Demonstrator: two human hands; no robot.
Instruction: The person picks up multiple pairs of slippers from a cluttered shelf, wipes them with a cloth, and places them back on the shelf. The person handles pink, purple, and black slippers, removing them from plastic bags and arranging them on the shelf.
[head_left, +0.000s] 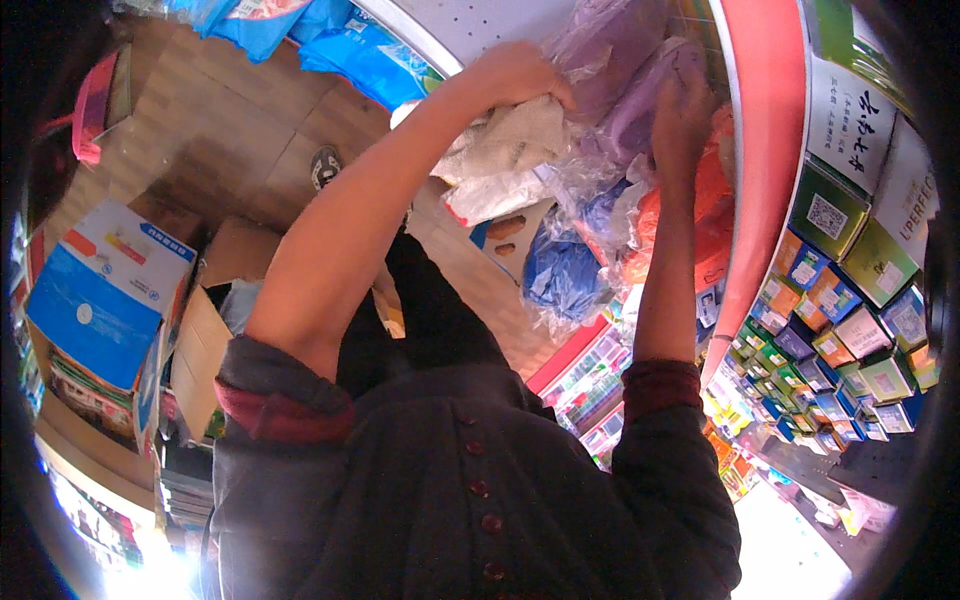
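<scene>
My left hand (521, 75) is closed over a folded beige cloth (517, 139), which hangs below the fingers. Under it shows a white cloth or packet (499, 196) with a red corner. My right hand (681, 112) reaches into the shaded shelf and touches a purple item in clear plastic (626, 124); its fingertips are too dark to show whether they grip. Below and left of that wrist hangs a blue bundle in clear plastic (562, 274). Orange-red packaged goods (709, 217) lie behind my right forearm.
A red shelf edge (765, 150) curves along the right, with rows of small boxes (817, 330) beyond it. Blue packets (367, 64) lie at the top. At left, a blue and white carton (112, 262) stands beside an open cardboard box (199, 360) on the floor.
</scene>
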